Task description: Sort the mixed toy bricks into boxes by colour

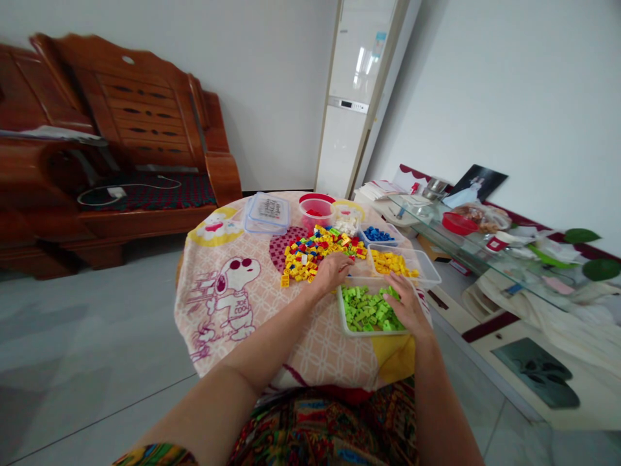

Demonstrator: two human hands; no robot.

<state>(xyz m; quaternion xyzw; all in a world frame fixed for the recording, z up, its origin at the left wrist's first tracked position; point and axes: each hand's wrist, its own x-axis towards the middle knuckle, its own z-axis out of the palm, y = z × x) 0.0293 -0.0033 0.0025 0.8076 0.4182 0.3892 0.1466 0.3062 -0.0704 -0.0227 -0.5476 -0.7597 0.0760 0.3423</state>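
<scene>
My left hand (332, 272) is at the near right edge of a mixed pile of toy building bricks (310, 255), mostly yellow with some red, blue and green. Its fingers are drawn together, and whatever is between them is too small to make out. Over the right side of a clear plastic box of green bricks (366, 309) rests my right hand (406, 303), fingers apart and nothing visible in them. Just beyond it, a clear container (429, 266) holds yellow bricks (391, 261).
Farther back on the cloth-covered round table (286, 349) are blue bricks (378, 234) in a box, white bricks (347, 224), a tub with red bricks (316, 210) and a lidded clear box (266, 213). A cluttered glass shelf (514, 259) stands at the right, a wooden bench (145, 123) at the left.
</scene>
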